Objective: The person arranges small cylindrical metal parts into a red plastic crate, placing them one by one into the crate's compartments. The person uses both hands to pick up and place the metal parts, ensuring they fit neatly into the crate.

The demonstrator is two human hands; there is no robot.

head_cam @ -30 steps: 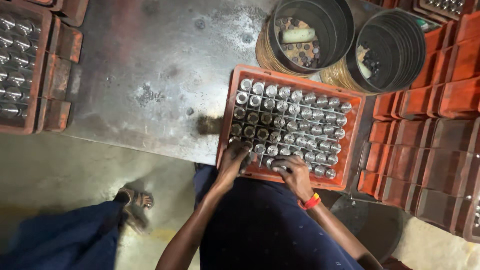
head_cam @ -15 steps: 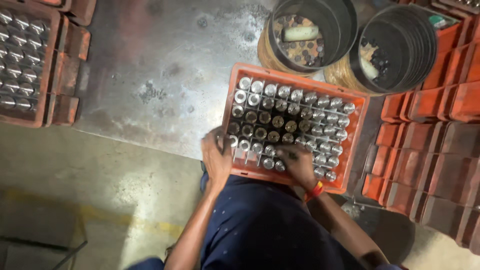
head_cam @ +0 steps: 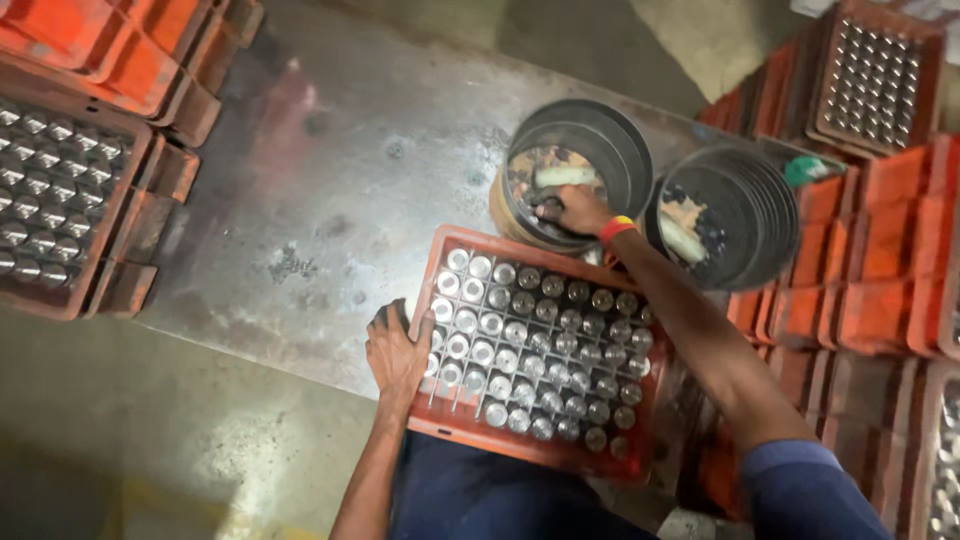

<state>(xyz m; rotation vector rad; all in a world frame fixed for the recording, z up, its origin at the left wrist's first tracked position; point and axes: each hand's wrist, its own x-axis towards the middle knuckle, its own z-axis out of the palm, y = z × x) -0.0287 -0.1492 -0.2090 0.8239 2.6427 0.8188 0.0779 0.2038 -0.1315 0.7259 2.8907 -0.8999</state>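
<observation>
Orange plastic, the crate (head_cam: pixel 545 440) sat nearest me, its near edge against my dark blue lap (head_cam: pixel 500 500), and I take it as the mark for everything else. Its grid of cells held round metal cylinders (head_cam: pixel 540 345), standing on end, shiny tops up, filling nearly every cell. My left hand (head_cam: pixel 397 350) lay on the crate's left rim, palm down, fingers loosely together and curled over the edge, touching the rim and the outermost cells; I could not tell whether it pinched any cylinder. Under the crate and out to its left stretched the worn steel table (head_cam: pixel 300 220), stained and scratched. Just beyond the crate's far edge stood a black bucket (head_cam: pixel 585 135) with mixed parts and a pale tube inside. My right hand (head_cam: pixel 570 212), red and yellow band at the wrist, reached into that bucket, fingers bent down among the parts, their tips hidden, so their grip could not be told. To the right of that bucket, a second black bucket (head_cam: pixel 745 200) tilted toward me. Far left of the crate sat another filled crate (head_cam: pixel 60 205), and stacked orange crates (head_cam: pixel 870 300) rose on the right.
</observation>
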